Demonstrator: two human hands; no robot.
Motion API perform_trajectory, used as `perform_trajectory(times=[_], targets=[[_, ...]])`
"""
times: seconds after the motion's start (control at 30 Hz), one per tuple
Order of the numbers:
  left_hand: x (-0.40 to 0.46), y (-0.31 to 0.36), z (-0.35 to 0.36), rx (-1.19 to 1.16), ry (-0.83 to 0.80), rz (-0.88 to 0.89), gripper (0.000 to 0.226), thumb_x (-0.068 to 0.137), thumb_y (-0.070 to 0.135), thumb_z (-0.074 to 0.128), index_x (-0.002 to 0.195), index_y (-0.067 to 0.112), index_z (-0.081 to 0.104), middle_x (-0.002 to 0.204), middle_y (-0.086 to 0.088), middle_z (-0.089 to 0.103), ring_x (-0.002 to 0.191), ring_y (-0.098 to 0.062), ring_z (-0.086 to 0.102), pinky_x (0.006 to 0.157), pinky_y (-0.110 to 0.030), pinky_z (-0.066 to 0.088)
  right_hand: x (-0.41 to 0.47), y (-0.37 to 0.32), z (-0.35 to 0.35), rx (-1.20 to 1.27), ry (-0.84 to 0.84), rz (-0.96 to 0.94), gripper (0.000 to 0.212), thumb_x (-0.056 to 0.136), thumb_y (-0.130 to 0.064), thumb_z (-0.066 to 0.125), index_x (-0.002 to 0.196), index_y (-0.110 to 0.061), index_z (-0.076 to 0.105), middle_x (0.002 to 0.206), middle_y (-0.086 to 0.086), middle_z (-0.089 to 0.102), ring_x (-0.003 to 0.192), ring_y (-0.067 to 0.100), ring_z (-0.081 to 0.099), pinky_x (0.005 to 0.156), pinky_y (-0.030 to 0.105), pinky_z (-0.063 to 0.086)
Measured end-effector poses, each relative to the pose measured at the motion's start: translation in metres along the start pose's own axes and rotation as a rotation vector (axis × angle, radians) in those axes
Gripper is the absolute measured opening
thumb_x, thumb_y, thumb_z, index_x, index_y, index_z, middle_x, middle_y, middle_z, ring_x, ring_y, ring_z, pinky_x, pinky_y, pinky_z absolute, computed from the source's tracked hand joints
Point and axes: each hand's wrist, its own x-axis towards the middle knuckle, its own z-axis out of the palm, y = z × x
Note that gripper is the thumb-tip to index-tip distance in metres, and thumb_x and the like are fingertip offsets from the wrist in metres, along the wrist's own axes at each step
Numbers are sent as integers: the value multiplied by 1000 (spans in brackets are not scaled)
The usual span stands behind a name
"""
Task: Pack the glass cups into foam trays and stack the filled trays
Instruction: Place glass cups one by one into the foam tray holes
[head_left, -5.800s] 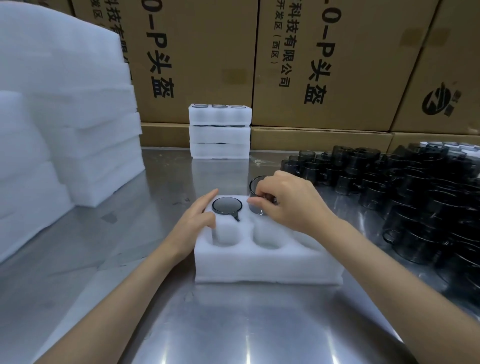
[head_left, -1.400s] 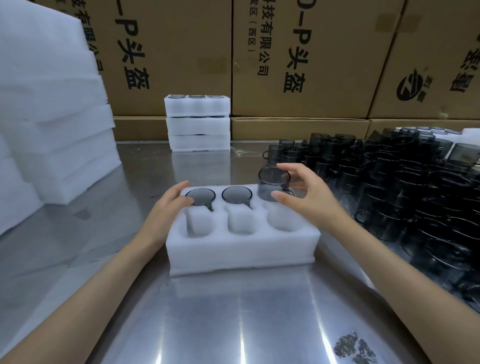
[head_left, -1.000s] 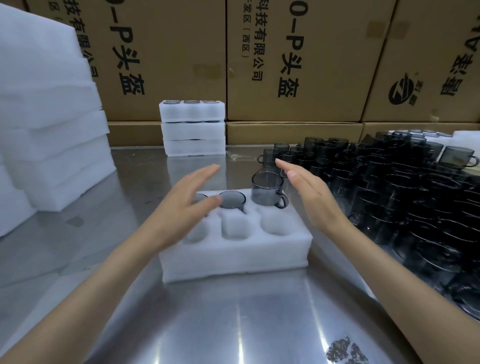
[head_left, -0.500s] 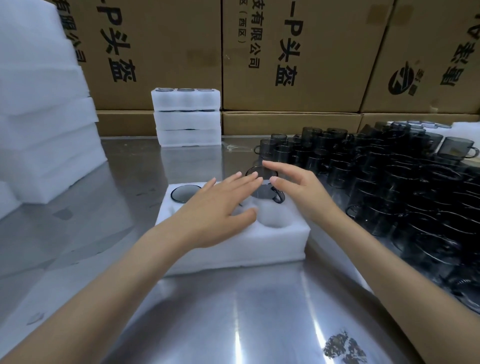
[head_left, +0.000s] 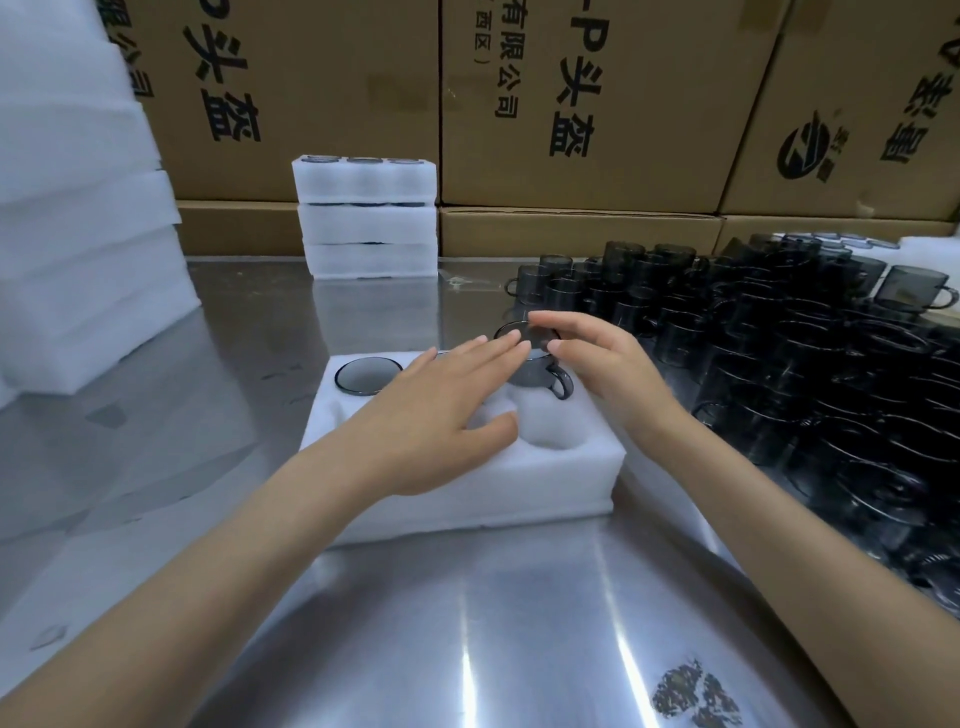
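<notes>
Glass cup (head_left: 535, 364) is sitting proud in the far-right pocket of the foam tray (head_left: 467, 483); both grips flat, left hand (head_left: 441, 410) and right hand (head_left: 597, 364) fingertips on its rim; next up, I'd guess, pressing it down flush.

Three filled foam trays (head_left: 366, 217) stand stacked at the back of the bench (head_left: 467, 623). One tray (head_left: 545, 483) lies in front, showing two smoky cups (head_left: 366, 376). The loose cups (head_left: 779, 364) on the right are too many to count.
</notes>
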Motion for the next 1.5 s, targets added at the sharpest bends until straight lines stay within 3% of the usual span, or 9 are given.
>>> perform_trajectory(times=[0.13, 0.33, 0.47, 0.57, 0.7, 0.9, 1.17, 1.33, 1.5], targets=[[-1, 0, 0, -49, 47, -2, 61, 95, 39, 43, 149, 35, 15, 156, 23, 7, 143, 2, 4, 119, -30, 5, -2, 2, 2, -45, 4, -35, 35, 93, -2, 50, 123, -15, 60, 123, -2, 62, 117, 9, 55, 97, 21, 44], [1, 0, 1, -69, 25, -38, 64, 95, 42, 42, 150, 34, 10, 156, 23, 2, 143, 3, 2, 115, -21, 4, 0, 4, 3, -142, 19, -31, 31, 95, -9, 48, 123, -18, 60, 119, -6, 62, 112, 7, 56, 94, 18, 44], [2, 2, 0, -5, -15, -29, 62, 96, 42, 38, 150, 35, 9, 156, 24, 0, 143, 4, -2, 115, -24, 0, 1, 9, 4, -207, 8, 28, 31, 96, -13, 43, 120, -23, 59, 121, -3, 59, 119, 10, 49, 103, 30, 39], [2, 1, 0, 17, -28, -44, 58, 96, 45, 36, 149, 37, 15, 155, 24, 8, 142, 4, 0, 115, -26, 0, 2, 12, 5, -196, -72, 88, 30, 96, -14, 39, 117, -30, 54, 127, -2, 52, 128, 12, 39, 106, 31, 32], [1, -1, 1, -1, -67, -65, 55, 95, 50, 32, 148, 37, 22, 154, 26, 14, 141, 6, 4, 115, -28, 2, 3, 11, 7, -222, -146, 149, 33, 94, -11, 36, 101, -42, 46, 131, -2, 38, 130, 16, 33, 108, 39, 31], [1, -3, 1, 16, -91, -74, 54, 95, 52, 28, 147, 40, 23, 154, 27, 13, 142, 5, 4, 115, -28, 1, 1, 7, 7, -222, -131, 171, 40, 94, -7, 38, 129, -23, 46, 137, 3, 39, 131, 17, 34, 111, 38, 27], [0, 2, 4, 99, -70, -98, 56, 97, 49, 26, 150, 34, 18, 157, 20, 10, 144, 0, 4, 116, -32, 0, -2, 6, 0, -319, -116, 217, 34, 96, -21, 41, 127, -29, 52, 133, 3, 49, 112, 15, 50, 101, 33, 36], [4, 3, -1, 150, -70, -96, 54, 96, 49, 29, 148, 34, 26, 155, 20, 17, 143, 0, 7, 116, -32, 2, 0, 10, -2, -342, -155, 264, 37, 97, -26, 39, 132, -35, 48, 134, 1, 50, 131, 25, 35, 110, 45, 28], [-1, 9, 2, 127, -38, -93, 63, 90, 57, 19, 148, 33, 27, 156, 18, 18, 143, -3, 14, 115, -30, 6, -1, 13, 1, -254, -114, 279, 37, 96, -24, 41, 130, -34, 51, 129, 2, 54, 133, 24, 31, 112, 43, 26]])
